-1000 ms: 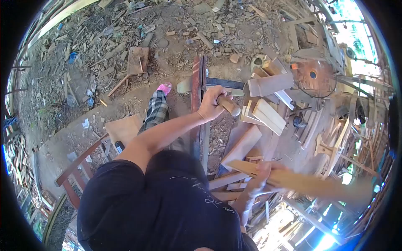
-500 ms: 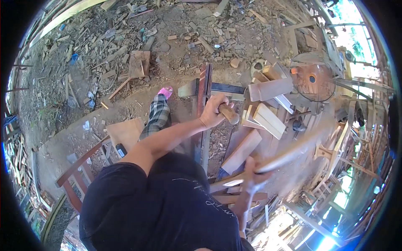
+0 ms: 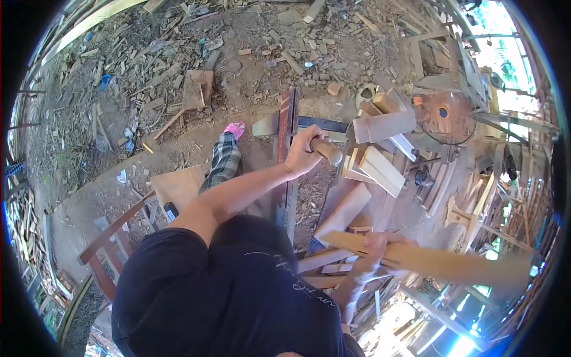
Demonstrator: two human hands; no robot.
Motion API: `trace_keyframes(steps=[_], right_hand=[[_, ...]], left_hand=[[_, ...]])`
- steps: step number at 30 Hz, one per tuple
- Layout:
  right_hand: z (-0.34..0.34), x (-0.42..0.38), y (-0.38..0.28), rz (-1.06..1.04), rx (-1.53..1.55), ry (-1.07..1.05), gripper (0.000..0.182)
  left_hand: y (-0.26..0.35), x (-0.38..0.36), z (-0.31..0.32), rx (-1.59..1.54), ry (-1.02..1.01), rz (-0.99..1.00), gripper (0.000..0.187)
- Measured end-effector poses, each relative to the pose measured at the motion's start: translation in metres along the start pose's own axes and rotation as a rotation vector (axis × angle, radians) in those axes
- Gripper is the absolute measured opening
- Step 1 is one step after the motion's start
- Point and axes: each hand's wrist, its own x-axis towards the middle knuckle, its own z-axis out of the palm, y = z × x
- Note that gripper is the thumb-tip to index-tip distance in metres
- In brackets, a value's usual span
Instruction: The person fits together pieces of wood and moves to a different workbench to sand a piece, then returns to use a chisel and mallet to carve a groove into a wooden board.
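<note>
In the head view my left hand (image 3: 303, 153) is closed around a thick wooden tool handle (image 3: 326, 152) with a rounded end. The rest of that tool is hidden by my fingers. It is beside an upright reddish-brown wooden piece (image 3: 286, 128). My right hand (image 3: 376, 253) grips a long pale wooden board (image 3: 437, 262) near its narrower end. The board points out to the right, and its far end is smeared by motion. Below its near end lie several loose boards (image 3: 345, 214).
A stack of cut boards (image 3: 383, 128) stands right of my left hand, near a round fan-like guard (image 3: 444, 110). At left are a slatted wooden chair (image 3: 113, 256) and a dark bottle (image 3: 171, 211). Wood scraps (image 3: 279, 56) litter the ground ahead.
The board in my right hand has swung downward on its far side, from slanting up to the right to nearly level. My right hand moved slightly rightward. The left hand stays nearly still.
</note>
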Motion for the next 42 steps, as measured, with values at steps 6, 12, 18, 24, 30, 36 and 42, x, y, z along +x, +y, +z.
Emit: trace_keyframes(steps=[6,12,18,24,30,36,42], right_hand=[[0.029,-0.011,0.075,0.147,-0.418,-0.276,0.081],[0.009,-0.032,0.098,0.339,-0.334,-0.119,0.079],[-0.003,-0.068,0.135,0.386,-0.799,-0.452,0.075],[-0.012,-0.093,0.144,0.401,-0.611,-0.374,0.072],[-0.016,-0.099,0.131,0.328,-0.641,-0.242,0.069],[-0.021,-0.098,0.119,0.364,-0.552,-0.276,0.067],[-0.015,-0.099,0.112,0.227,-0.553,-0.246,0.069]], left_hand=[[-0.001,0.012,-0.006,-0.062,0.075,-0.014,0.022],[0.021,0.04,-0.011,-0.397,0.137,-0.21,0.016],[0.005,0.068,-0.03,-0.473,0.104,-0.431,0.019],[0.019,0.058,-0.037,-0.437,-0.06,-0.289,0.026],[0.023,0.014,-0.041,-0.419,-0.267,-0.357,0.028],[0.012,-0.005,-0.041,-0.353,-0.334,-0.316,0.029],[0.011,-0.012,-0.039,-0.332,-0.339,-0.318,0.03]])
